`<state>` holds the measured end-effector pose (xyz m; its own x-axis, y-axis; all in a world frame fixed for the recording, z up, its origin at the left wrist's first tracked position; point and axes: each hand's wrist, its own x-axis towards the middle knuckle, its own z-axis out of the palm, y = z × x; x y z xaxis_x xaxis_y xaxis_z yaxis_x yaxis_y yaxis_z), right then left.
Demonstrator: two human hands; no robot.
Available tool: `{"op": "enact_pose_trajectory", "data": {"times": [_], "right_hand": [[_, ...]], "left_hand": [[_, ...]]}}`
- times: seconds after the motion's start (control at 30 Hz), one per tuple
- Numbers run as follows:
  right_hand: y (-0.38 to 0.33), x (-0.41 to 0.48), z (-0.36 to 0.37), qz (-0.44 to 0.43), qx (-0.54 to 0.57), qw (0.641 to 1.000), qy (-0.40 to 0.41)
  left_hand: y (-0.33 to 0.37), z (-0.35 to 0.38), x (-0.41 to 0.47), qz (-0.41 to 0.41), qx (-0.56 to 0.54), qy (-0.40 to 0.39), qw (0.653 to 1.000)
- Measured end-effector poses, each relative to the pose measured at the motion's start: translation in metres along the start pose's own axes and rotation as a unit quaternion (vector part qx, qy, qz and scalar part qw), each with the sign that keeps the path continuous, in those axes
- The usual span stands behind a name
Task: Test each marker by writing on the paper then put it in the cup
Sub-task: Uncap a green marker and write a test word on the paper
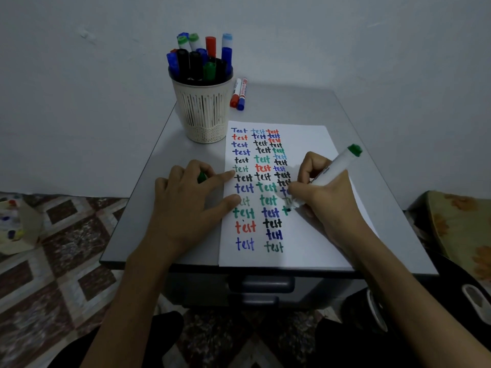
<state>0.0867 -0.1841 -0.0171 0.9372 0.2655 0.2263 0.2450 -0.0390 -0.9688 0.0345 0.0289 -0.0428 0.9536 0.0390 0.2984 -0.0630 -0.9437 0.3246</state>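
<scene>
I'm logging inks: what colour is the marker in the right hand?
Green: the white-barrelled marker has a green end, clearest in the head view.

My marker (336,168) is white-barrelled with a green end, and its cap (202,177) is green. The white paper (313,240) carries columns of blue, red, black and green words. The cup (203,112) is cream, ribbed above a lattice band. The surface (148,208) is grey, and the mat (66,235) has brown-and-white diamonds.

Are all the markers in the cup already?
No: two markers lie on the table beside the cup, the right hand grips a green marker, and the left hand holds a green cap.
</scene>
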Motion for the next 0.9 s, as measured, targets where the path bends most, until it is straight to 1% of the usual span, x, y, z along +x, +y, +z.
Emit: {"op": "enact_pose_trajectory", "data": {"times": [0.03, 0.1, 0.4, 0.53, 0.8, 0.9], "right_hand": [[0.0006, 0.0, -0.0009, 0.002, 0.01, 1.0, 0.009], [0.0011, -0.0003, -0.0009, 0.002, -0.011, 1.0, 0.016], [-0.0002, -0.0007, 0.0006, -0.003, -0.029, 1.0, 0.006], [0.0006, -0.0003, -0.0012, -0.008, -0.006, 0.999, 0.035], [-0.0009, 0.0001, -0.0011, 0.005, -0.021, 1.0, 0.017], [-0.0019, -0.0003, -0.0017, 0.004, 0.004, 0.999, 0.048]], "left_hand": [[-0.0001, 0.0, 0.0, 0.0, 0.0, 0.0, 1.0], [-0.0001, 0.0, -0.0001, 0.0, -0.001, 0.0, 1.0], [0.0003, -0.0005, 0.0006, -0.002, 0.0, 0.0, 1.0], [0.0006, -0.0007, 0.0003, -0.003, -0.005, -0.003, 1.0], [0.0006, -0.001, 0.0006, -0.005, -0.008, -0.003, 1.0], [0.0003, -0.0007, 0.0011, -0.002, -0.007, 0.001, 1.0]]}}
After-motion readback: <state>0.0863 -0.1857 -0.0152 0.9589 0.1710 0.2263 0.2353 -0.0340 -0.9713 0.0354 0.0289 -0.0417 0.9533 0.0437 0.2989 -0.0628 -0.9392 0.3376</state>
